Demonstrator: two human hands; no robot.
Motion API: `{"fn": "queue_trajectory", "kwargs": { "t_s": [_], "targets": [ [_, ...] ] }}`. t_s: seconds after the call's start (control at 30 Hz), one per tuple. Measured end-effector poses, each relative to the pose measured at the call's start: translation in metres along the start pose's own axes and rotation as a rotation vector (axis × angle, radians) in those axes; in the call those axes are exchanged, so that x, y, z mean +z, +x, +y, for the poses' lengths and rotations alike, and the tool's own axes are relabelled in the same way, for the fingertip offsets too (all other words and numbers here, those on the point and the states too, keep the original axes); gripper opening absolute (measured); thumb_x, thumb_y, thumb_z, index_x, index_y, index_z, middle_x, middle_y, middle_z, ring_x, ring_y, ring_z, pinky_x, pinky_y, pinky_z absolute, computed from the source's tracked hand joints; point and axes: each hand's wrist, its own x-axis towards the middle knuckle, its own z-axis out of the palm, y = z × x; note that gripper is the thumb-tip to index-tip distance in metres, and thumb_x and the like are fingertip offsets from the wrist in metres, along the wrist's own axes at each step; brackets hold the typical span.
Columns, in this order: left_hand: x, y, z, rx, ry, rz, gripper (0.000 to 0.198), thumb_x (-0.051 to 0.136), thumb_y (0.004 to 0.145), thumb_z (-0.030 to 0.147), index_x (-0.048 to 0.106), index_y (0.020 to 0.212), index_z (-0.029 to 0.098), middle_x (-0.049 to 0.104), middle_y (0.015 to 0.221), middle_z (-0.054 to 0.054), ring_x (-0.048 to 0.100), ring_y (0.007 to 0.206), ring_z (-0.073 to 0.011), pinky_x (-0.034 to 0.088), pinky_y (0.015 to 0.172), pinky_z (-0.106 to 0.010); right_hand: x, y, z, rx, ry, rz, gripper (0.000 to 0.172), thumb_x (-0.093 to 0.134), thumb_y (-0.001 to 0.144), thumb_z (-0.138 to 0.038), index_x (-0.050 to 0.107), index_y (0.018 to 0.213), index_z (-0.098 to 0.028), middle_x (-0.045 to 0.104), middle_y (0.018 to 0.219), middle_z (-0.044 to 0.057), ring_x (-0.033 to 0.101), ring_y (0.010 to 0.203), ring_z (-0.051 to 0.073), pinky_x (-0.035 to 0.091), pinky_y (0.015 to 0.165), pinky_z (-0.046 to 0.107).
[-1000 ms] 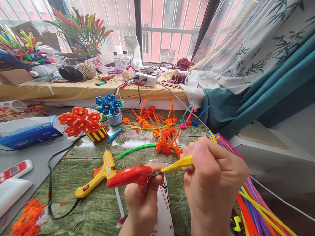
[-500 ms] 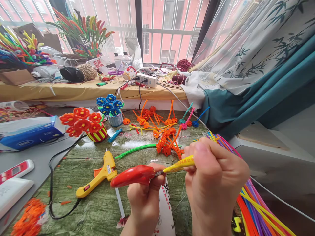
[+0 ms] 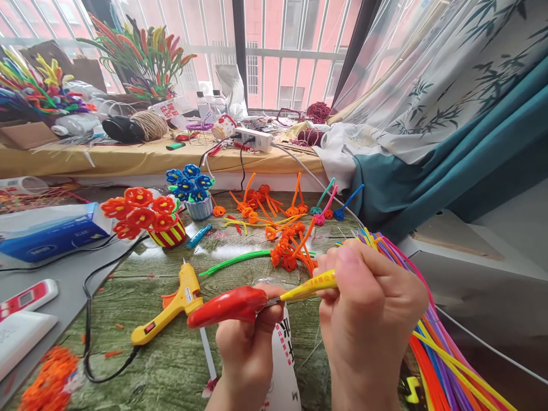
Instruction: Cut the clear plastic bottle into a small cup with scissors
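Observation:
My left hand [image 3: 248,348] is closed around a glossy red curved handle [image 3: 226,307], which points left over the table. A short grey metal part shows at the handle's right end, by my thumb. My right hand [image 3: 372,308] is a fist around a yellow tapered stick [image 3: 310,285] with red print on it. The stick's narrow end meets the metal part; I cannot tell if they are one tool. A yellow glue gun [image 3: 175,308] lies left of my hands. Just beyond them is a cluster of orange pipe-cleaner pieces [image 3: 289,248]. A printed white sheet [image 3: 285,365] lies underneath.
Red flowers [image 3: 139,211] and blue flowers [image 3: 190,185] stand in small pots at the back left. A green pipe cleaner [image 3: 235,261] lies ahead, and a bundle of colourful pipe cleaners [image 3: 445,365] at right. The glue gun's black cord [image 3: 89,319] loops at left.
Both hands, with the red handle and the yellow stick, have shifted slightly left and down in the view. Their grips look the same.

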Motion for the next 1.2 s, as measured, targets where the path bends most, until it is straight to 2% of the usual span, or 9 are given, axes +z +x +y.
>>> {"fn": "queue_trajectory", "kwargs": {
  "t_s": [0.23, 0.37, 0.5, 0.6, 0.7, 0.87, 1.0, 1.13, 1.2],
  "targets": [
    [-0.002, -0.002, -0.004, -0.004, 0.001, -0.002, 0.013, 0.059, 0.097, 0.026, 0.072, 0.096, 0.029, 0.062, 0.071, 0.007, 0.054, 0.066, -0.0096, 0.042, 0.064, -0.023, 0.002, -0.002, -0.001, -0.006, -0.037, 0.029, 0.044, 0.062, 0.08, -0.023, 0.031, 0.049, -0.021, 0.026, 0.046, -0.008, 0.03, 0.042, 0.007, 0.024, 0.037, 0.019],
    [-0.002, -0.002, -0.003, 0.009, -0.008, -0.003, 0.012, 0.059, 0.098, 0.026, 0.071, 0.098, 0.027, 0.066, 0.076, 0.006, 0.055, 0.067, -0.0096, 0.042, 0.065, -0.023, 0.002, -0.002, -0.001, 0.003, -0.026, 0.032, 0.046, 0.062, 0.082, -0.023, 0.03, 0.049, -0.021, 0.024, 0.047, -0.008, 0.028, 0.042, 0.007, 0.02, 0.036, 0.019],
    [-0.003, 0.002, -0.005, 0.068, -0.03, -0.045, 0.017, 0.057, 0.098, 0.02, 0.072, 0.101, 0.027, 0.064, 0.075, 0.006, 0.055, 0.067, -0.0087, 0.045, 0.064, -0.021, 0.003, -0.002, -0.004, -0.013, 0.029, 0.014, 0.047, 0.06, 0.083, -0.017, 0.026, 0.051, -0.021, 0.019, 0.047, -0.009, 0.021, 0.041, 0.006, 0.019, 0.037, 0.02],
    [-0.003, 0.005, -0.007, 0.123, -0.038, -0.081, 0.017, 0.057, 0.097, 0.021, 0.072, 0.103, 0.027, 0.064, 0.073, 0.006, 0.057, 0.064, -0.0079, 0.044, 0.06, -0.019, 0.003, -0.001, -0.005, -0.052, 0.065, -0.007, 0.047, 0.06, 0.085, -0.016, 0.027, 0.051, -0.021, 0.019, 0.048, -0.01, 0.02, 0.04, 0.005, 0.018, 0.037, 0.02],
    [-0.002, 0.006, -0.006, 0.086, -0.034, -0.066, 0.015, 0.058, 0.098, 0.026, 0.072, 0.102, 0.027, 0.063, 0.073, 0.006, 0.056, 0.065, -0.0087, 0.044, 0.061, -0.021, 0.001, 0.001, -0.005, -0.049, 0.087, -0.035, 0.049, 0.064, 0.089, -0.025, 0.032, 0.052, -0.02, 0.024, 0.049, -0.009, 0.026, 0.042, 0.006, 0.021, 0.037, 0.02],
    [0.0, 0.007, 0.002, 0.042, -0.053, -0.052, 0.015, 0.057, 0.099, 0.023, 0.071, 0.101, 0.028, 0.058, 0.071, 0.007, 0.053, 0.065, -0.0097, 0.042, 0.062, -0.024, -0.005, 0.0, -0.004, -0.009, 0.076, -0.121, 0.046, 0.067, 0.09, -0.049, 0.053, 0.058, -0.018, 0.043, 0.054, -0.006, 0.038, 0.046, 0.006, 0.026, 0.039, 0.019],
    [-0.001, 0.01, 0.003, 0.06, -0.046, -0.059, 0.014, 0.059, 0.097, 0.021, 0.072, 0.097, 0.028, 0.064, 0.073, 0.008, 0.058, 0.068, -0.007, 0.044, 0.067, -0.018, -0.006, -0.002, -0.006, -0.025, 0.118, -0.119, 0.042, 0.067, 0.091, -0.046, 0.056, 0.061, -0.018, 0.047, 0.053, -0.006, 0.04, 0.043, 0.005, 0.028, 0.038, 0.018],
    [-0.004, 0.011, 0.002, 0.068, -0.055, -0.103, 0.016, 0.059, 0.096, 0.02, 0.072, 0.099, 0.029, 0.071, 0.078, 0.008, 0.063, 0.073, -0.0065, 0.046, 0.07, -0.014, -0.001, -0.004, -0.005, 0.021, 0.21, -0.048, 0.037, 0.074, 0.085, -0.044, 0.055, 0.064, -0.019, 0.048, 0.052, -0.007, 0.041, 0.043, 0.006, 0.029, 0.037, 0.018],
    [-0.004, 0.01, 0.002, 0.065, -0.058, -0.111, 0.015, 0.06, 0.096, 0.02, 0.072, 0.1, 0.029, 0.074, 0.081, 0.008, 0.06, 0.07, -0.0065, 0.047, 0.07, -0.015, 0.003, -0.004, -0.004, 0.043, 0.257, -0.01, 0.039, 0.076, 0.083, -0.044, 0.053, 0.063, -0.02, 0.047, 0.052, -0.007, 0.04, 0.042, 0.006, 0.029, 0.036, 0.018]
  ]
}}
